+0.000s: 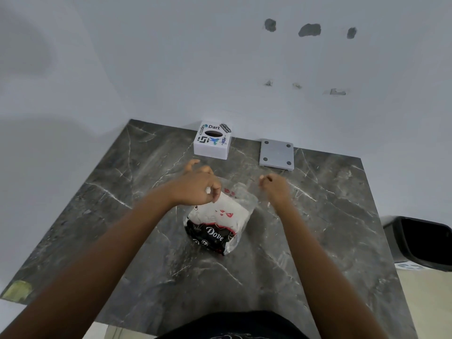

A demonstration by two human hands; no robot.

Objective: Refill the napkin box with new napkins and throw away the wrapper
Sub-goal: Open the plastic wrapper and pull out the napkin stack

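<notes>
A pack of white napkins (220,221) in a clear plastic wrapper with red hearts and a black "Dove" band lies in the middle of the dark marble table (122,216). My left hand (198,185) pinches the wrapper's far left top edge between thumb and fingers. To the right of the pack, my right hand (275,188) hovers with curled fingers; whether it touches the clear film is unclear. The white napkin box (212,143), covered in stickers and with a dark oval slot on top, stands at the table's far edge against the wall.
The box's grey square base plate (276,154), with a round pad at each corner, lies right of the box by the wall. On the floor past the table's right edge stands a black bin (420,242). A white wall rises behind the table.
</notes>
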